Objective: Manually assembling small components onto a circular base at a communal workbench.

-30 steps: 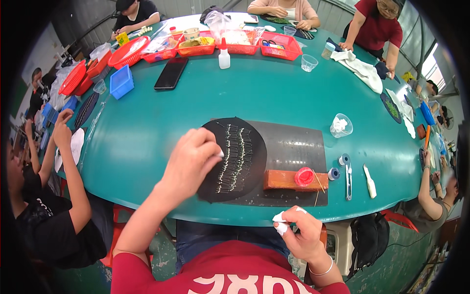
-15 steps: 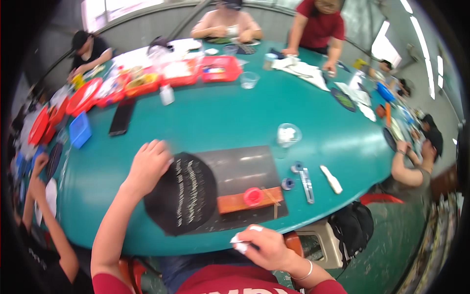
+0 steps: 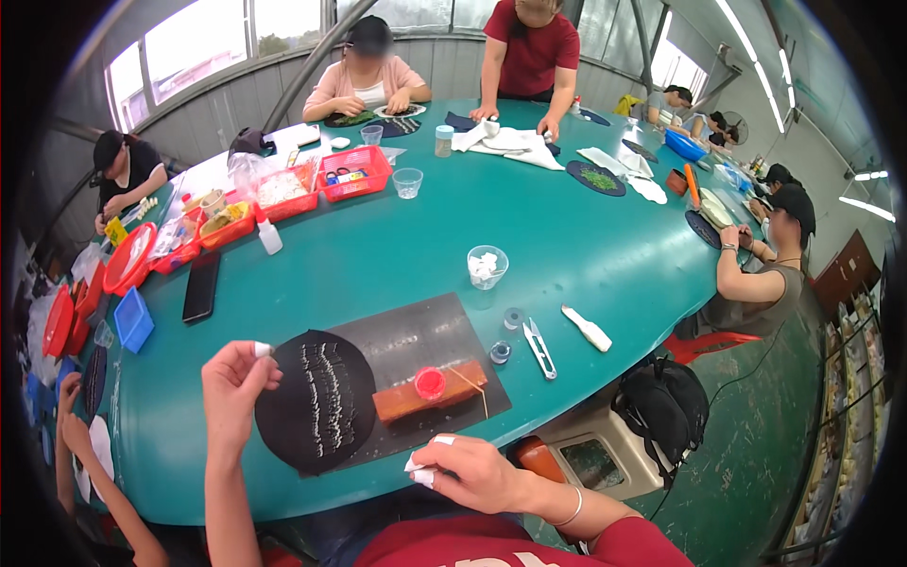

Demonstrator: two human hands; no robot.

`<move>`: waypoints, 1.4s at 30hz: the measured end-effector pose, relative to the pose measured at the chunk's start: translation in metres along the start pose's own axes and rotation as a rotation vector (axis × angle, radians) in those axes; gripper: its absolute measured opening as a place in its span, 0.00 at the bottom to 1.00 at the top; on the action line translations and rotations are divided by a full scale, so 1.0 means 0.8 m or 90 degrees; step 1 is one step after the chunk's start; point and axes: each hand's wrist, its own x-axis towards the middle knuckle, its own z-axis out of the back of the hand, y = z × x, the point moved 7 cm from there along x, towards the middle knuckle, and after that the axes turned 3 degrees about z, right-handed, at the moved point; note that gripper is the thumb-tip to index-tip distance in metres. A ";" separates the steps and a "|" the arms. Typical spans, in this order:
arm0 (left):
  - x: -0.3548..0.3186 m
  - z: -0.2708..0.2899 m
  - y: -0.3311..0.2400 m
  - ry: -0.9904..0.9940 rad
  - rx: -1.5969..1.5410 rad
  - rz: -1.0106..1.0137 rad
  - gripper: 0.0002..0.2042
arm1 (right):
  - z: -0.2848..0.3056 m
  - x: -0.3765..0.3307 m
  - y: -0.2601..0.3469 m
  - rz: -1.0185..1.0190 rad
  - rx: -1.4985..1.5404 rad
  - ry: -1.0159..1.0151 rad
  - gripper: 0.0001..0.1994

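My left hand (image 3: 236, 387) is raised at the left edge of a round black fabric piece (image 3: 293, 416), thumb and fingers pinched, a white wrap on one fingertip. Rows of small pale stitches or beads run down the fabric. My right hand (image 3: 472, 477) hovers at the table's near edge, fingers pressed together, with white wraps on several fingertips. Whatever either pinch holds is too small to make out. Between the hands, a dark mat (image 3: 420, 331) lies partly under the fabric. On it sits a brown wooden block (image 3: 402, 404) with a round red piece (image 3: 430, 383) on top.
Right of the mat lie two small spools (image 3: 513, 318), thread snips (image 3: 540, 350) and a white tube-like tool (image 3: 586, 329). A clear cup (image 3: 487, 269) holds white bits. Further left are a phone (image 3: 200, 288), a white bottle (image 3: 269, 236) and red trays (image 3: 354, 189). Other people sit around the table.
My view has turned, shifting the table's contents in the picture. My left hand has moved off the fabric's upper edge to its left side. My right hand stays near the table edge, still pinched.
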 end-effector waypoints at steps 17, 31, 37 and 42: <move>-0.132 -0.103 0.036 0.182 -0.510 0.201 0.04 | 0.053 0.011 -0.004 -0.054 -0.073 -0.172 0.06; -0.156 -0.135 0.031 0.237 -0.473 0.235 0.05 | 0.057 0.030 -0.026 -0.073 -0.179 -0.118 0.17; -0.174 -0.160 0.032 0.309 -0.471 0.289 0.06 | 0.051 0.039 -0.019 -0.029 -0.267 -0.068 0.11; -0.177 -0.167 0.038 0.320 -0.478 0.294 0.06 | 0.055 0.030 -0.018 -0.087 -0.166 -0.112 0.17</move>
